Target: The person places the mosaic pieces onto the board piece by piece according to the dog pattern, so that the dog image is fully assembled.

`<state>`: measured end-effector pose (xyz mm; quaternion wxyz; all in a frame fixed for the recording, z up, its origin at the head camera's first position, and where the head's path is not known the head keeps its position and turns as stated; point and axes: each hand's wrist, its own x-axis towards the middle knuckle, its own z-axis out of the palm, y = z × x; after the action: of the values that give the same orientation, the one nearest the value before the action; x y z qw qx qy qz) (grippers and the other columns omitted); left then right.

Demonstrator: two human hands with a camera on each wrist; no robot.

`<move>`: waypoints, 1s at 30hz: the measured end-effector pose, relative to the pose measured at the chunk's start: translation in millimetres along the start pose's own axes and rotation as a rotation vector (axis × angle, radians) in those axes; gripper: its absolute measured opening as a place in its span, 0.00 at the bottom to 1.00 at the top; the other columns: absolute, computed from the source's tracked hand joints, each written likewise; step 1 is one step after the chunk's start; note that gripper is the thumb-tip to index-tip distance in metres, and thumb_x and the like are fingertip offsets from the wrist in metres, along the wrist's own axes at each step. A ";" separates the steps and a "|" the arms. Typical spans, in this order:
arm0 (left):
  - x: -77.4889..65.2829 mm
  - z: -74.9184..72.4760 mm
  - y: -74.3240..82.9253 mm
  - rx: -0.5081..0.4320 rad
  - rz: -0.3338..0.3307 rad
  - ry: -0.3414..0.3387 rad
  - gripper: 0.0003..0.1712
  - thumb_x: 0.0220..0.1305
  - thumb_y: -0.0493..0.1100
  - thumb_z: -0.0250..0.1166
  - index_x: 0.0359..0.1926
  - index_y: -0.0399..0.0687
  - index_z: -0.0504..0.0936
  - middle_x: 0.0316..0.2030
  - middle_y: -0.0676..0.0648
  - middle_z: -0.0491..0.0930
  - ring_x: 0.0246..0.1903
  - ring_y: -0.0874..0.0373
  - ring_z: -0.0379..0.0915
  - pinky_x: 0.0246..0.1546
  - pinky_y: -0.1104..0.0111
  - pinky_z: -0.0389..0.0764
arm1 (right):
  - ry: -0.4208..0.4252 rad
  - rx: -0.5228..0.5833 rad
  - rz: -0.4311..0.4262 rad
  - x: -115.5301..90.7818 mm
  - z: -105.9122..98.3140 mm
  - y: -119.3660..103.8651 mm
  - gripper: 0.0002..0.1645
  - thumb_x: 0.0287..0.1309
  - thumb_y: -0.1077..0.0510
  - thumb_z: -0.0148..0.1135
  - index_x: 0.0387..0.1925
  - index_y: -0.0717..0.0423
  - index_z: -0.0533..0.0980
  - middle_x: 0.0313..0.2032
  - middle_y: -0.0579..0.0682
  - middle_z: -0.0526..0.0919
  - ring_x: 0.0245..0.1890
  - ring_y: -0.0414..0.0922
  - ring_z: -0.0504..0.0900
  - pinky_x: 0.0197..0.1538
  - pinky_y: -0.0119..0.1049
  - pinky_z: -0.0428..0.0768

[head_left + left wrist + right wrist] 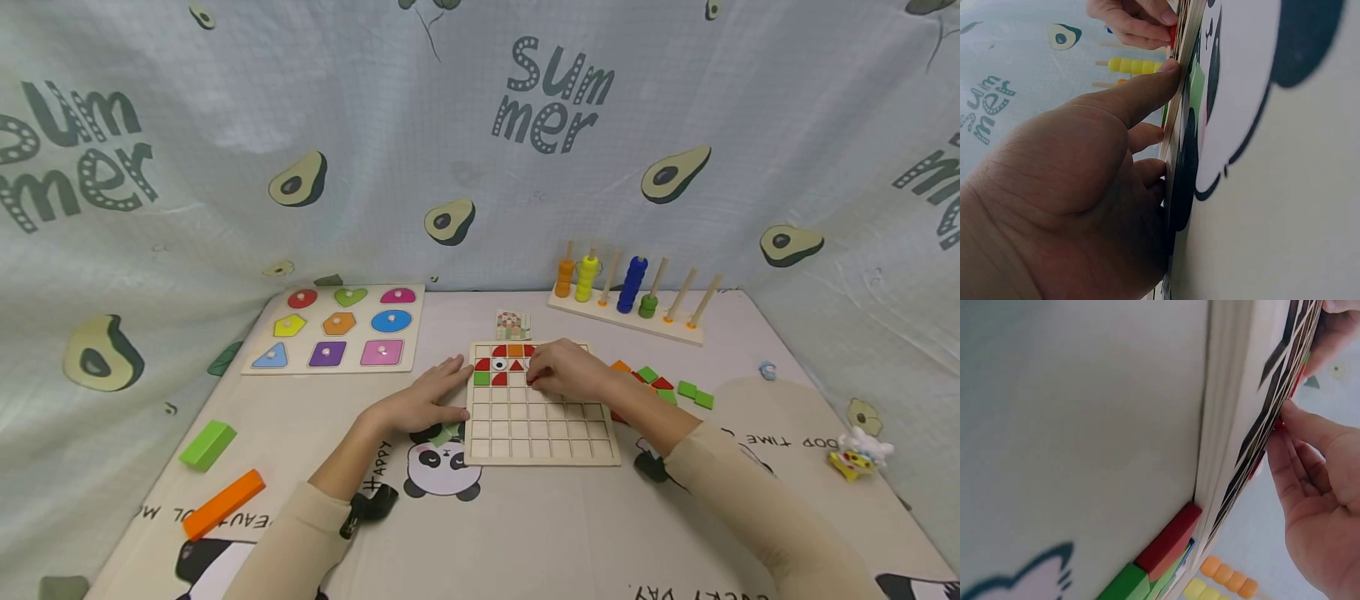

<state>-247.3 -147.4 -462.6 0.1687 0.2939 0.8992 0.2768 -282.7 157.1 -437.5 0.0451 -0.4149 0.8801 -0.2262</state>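
Note:
A wooden grid board (540, 452) lies on the table, its upper left cells filled with red, green, orange and eye-patterned tiles. My left hand (423, 398) rests along the board's left edge with fingers spread, thumb and fingertips touching the edge in the left wrist view. Over the upper part of the grid, my right hand (567, 371) pinches a small red tile (1279, 424) between thumb and fingers, right at the board's surface. Much of that tile is hidden by the fingers. Behind the board lies a small picture card (513, 324) with a coloured pattern.
Loose green, red and orange tiles (687, 389) lie right of the board. A shape puzzle (352, 329) sits at the back left, a peg stacker (630, 318) at the back right. Green (207, 446) and orange (223, 505) blocks lie left, a small toy figure (859, 453) right.

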 end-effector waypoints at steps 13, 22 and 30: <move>-1.2 -1.5 1.9 -0.008 -0.008 -0.011 0.46 0.64 0.61 0.60 0.76 0.57 0.49 0.76 0.48 0.37 0.75 0.51 0.28 0.73 0.54 0.37 | 0.109 0.106 0.075 -30.6 -37.2 -0.5 0.13 0.59 0.59 0.66 0.46 0.53 0.83 0.45 0.49 0.84 0.39 0.41 0.80 0.42 0.37 0.81; -1.6 -0.8 1.2 -0.006 -0.017 -0.006 0.46 0.64 0.61 0.60 0.76 0.57 0.49 0.76 0.49 0.37 0.75 0.51 0.28 0.72 0.51 0.39 | 0.150 0.144 0.397 -93.4 -75.2 40.7 0.21 0.60 0.52 0.65 0.54 0.54 0.78 0.47 0.51 0.83 0.41 0.46 0.79 0.45 0.42 0.81; -0.2 -0.4 0.5 -0.002 -0.040 -0.013 0.46 0.63 0.63 0.59 0.76 0.61 0.49 0.76 0.52 0.37 0.75 0.54 0.27 0.72 0.52 0.39 | 0.017 0.194 0.600 -126.1 -66.6 83.0 0.18 0.57 0.59 0.66 0.50 0.56 0.80 0.42 0.51 0.83 0.36 0.46 0.78 0.41 0.38 0.80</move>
<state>-247.1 -147.4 -461.9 0.1804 0.2774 0.9035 0.2722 -277.2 321.7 -427.8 0.1420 -0.1284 0.9379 -0.2893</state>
